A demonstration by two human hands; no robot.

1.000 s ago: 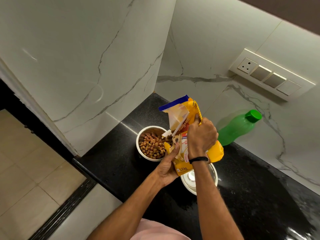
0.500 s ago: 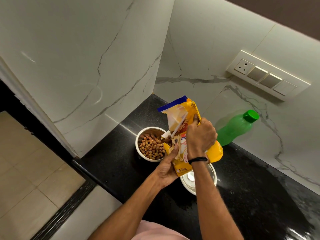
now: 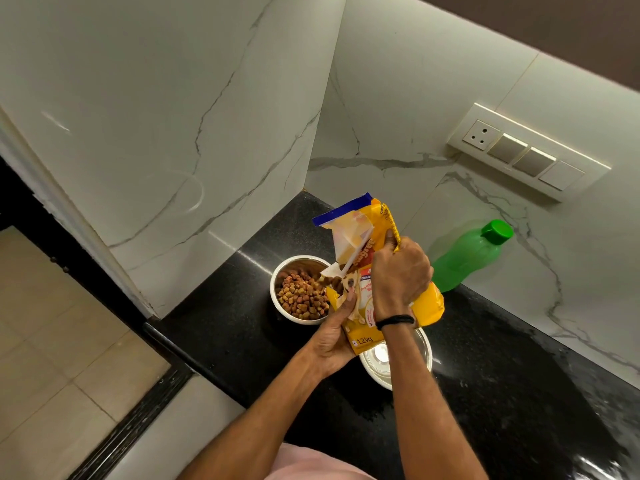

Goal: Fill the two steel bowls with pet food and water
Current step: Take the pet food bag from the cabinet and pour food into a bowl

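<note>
Black stone counter (image 3: 221,341), marble-walled corner, head view. The nearer steel bowl (image 3: 377,375) was largely hidden by the right forearm (image 3: 419,393) and the pet food bag (image 3: 431,303); its contents could not be made out. The bag was gripped near its folded top by the right hand (image 3: 400,271), and its lower corner was clasped by the left hand (image 3: 332,339), above the bowls. The farther steel bowl (image 3: 274,282) was seen holding brown kibble (image 3: 301,296). A green bottle (image 3: 467,258) was noted by the wall.

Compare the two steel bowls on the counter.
The far bowl holds a heap of brown kibble; the near bowl shows only bare shiny steel, no kibble. The far bowl is almost fully in view, while the near bowl is partly hidden under the yellow food bag and the right forearm. Both are round steel bowls upright on the black counter.
</note>
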